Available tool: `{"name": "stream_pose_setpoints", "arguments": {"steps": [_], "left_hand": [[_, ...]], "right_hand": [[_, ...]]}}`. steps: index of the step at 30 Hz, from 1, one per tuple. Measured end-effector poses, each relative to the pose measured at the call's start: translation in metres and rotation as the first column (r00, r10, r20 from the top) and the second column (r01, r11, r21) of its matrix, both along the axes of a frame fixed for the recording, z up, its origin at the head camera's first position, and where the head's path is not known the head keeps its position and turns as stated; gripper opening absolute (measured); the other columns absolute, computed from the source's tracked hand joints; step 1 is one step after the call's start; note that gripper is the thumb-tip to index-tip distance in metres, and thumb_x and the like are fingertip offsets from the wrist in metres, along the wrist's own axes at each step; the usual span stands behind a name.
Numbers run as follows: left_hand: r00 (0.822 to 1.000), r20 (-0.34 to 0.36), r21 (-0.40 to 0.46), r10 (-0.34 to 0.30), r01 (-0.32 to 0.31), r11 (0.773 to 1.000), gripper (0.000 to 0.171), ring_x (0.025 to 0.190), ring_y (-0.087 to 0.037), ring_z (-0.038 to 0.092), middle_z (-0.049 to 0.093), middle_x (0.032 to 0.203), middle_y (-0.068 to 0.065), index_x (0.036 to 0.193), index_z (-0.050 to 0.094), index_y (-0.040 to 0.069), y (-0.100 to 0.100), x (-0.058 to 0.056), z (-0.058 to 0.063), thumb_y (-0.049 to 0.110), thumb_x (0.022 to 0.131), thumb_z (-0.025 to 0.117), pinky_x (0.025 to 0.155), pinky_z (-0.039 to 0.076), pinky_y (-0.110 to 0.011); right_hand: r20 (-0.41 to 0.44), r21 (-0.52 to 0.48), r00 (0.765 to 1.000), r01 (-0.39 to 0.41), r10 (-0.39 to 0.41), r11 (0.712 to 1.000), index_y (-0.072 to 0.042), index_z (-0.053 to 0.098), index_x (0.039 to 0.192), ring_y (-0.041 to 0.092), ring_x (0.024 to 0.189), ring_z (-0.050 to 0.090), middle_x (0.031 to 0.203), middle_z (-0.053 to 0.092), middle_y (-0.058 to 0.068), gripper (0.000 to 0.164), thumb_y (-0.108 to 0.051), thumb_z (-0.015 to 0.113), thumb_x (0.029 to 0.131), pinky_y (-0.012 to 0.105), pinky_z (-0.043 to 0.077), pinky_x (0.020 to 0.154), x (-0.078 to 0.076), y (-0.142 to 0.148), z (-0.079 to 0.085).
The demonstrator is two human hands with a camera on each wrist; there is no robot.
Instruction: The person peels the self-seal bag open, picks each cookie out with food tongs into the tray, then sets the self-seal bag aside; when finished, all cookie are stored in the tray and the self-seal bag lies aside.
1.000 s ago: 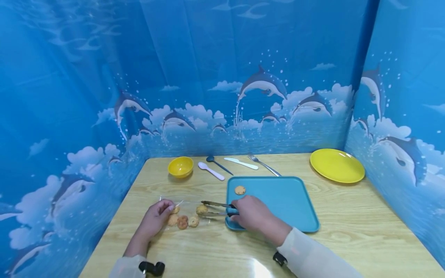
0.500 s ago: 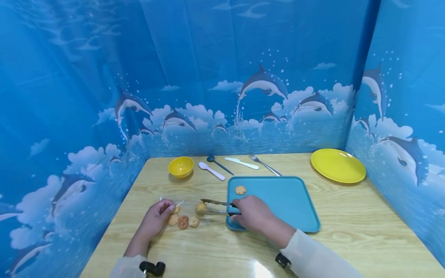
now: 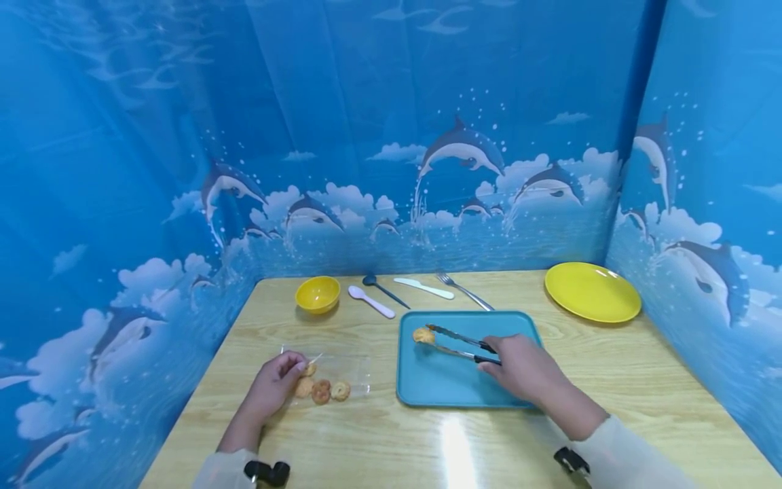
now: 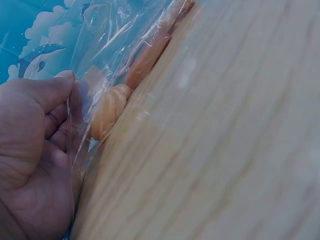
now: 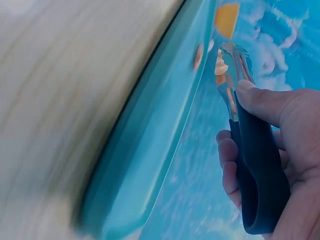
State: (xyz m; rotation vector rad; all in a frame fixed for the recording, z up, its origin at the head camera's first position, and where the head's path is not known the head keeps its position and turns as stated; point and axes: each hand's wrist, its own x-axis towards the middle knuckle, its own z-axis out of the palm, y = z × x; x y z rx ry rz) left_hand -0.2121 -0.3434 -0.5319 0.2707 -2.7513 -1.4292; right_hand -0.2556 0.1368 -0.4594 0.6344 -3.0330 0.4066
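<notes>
My left hand (image 3: 276,387) pinches the edge of a clear plastic bag (image 3: 359,367) lying on the table. Several cookies (image 3: 321,391) are in the bag, the nearest one close to my fingers in the left wrist view. My right hand (image 3: 524,370) grips black-handled metal tongs (image 3: 459,336), thumb along the handle (image 5: 257,155). Between the tong tips a golden cookie (image 3: 423,335) is held above the blue tray (image 3: 470,397). In the right wrist view another cookie (image 5: 198,56) lies on the tray; the held one covers it in the head view.
Beyond the bag stands a yellow bowl (image 3: 318,295). A lilac spoon (image 3: 371,301), dark spoon (image 3: 386,291), white knife (image 3: 424,288) and metal fork (image 3: 466,292) lie behind the tray. The yellow plate (image 3: 592,292) is at the back right. Dolphin-print curtains (image 3: 366,136) surround the table.
My right hand has moved right with the tongs, carrying a cookie from the bag to over the tray's left part. My left hand still holds the bag in the same place.
</notes>
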Motion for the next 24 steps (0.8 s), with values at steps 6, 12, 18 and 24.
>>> {"name": "stream_pose_setpoints", "arguments": {"steps": [6, 12, 18, 24], "left_hand": [[1.0, -0.003, -0.011, -0.003, 0.003, 1.0, 0.021, 0.107, -0.019, 0.06, 0.069, 0.108, -0.001, 0.111, 0.066, 0.015, 0.0, -0.001, -0.001, 0.032, 0.106, 0.055, 0.096, 0.045, -0.039], [1.0, 0.0, -0.005, -0.001, 0.001, 1.0, 0.021, 0.11, -0.02, 0.06, 0.069, 0.109, -0.001, 0.111, 0.066, 0.015, 0.0, -0.001, -0.002, 0.032, 0.107, 0.054, 0.099, 0.045, -0.043], [1.0, 0.011, -0.002, 0.005, -0.005, 1.0, 0.02, 0.108, -0.02, 0.06, 0.069, 0.108, -0.001, 0.111, 0.066, 0.016, -0.001, 0.0, -0.003, 0.031, 0.107, 0.054, 0.097, 0.045, -0.04], [1.0, -0.008, 0.003, -0.004, 0.004, 1.0, 0.018, 0.104, -0.019, 0.059, 0.069, 0.106, -0.002, 0.109, 0.066, 0.015, -0.001, -0.001, -0.002, 0.03, 0.106, 0.055, 0.094, 0.044, -0.037]], "right_hand": [[0.01, 0.039, 0.998, 0.068, -0.069, 0.997, -0.007, 0.066, 0.133, 0.023, 0.091, 0.068, 0.112, 0.074, 0.012, 0.054, -0.04, 0.076, 0.091, 0.048, 0.056, 0.076, -0.005, 0.031, -0.005], [0.013, 0.052, 0.996, 0.083, -0.084, 0.995, -0.005, 0.066, 0.132, 0.02, 0.085, 0.066, 0.107, 0.074, 0.011, 0.055, -0.04, 0.076, 0.091, 0.045, 0.056, 0.073, -0.008, 0.039, -0.009], [-0.007, 0.041, 0.997, 0.083, -0.083, 0.996, -0.004, 0.066, 0.131, 0.025, 0.088, 0.069, 0.106, 0.074, 0.013, 0.054, -0.039, 0.077, 0.091, 0.049, 0.056, 0.075, -0.009, 0.043, -0.007], [0.015, 0.053, 0.995, 0.096, -0.097, 0.994, -0.003, 0.065, 0.132, 0.027, 0.09, 0.068, 0.108, 0.074, 0.016, 0.056, -0.039, 0.077, 0.09, 0.048, 0.055, 0.074, -0.01, 0.049, -0.009]]}}
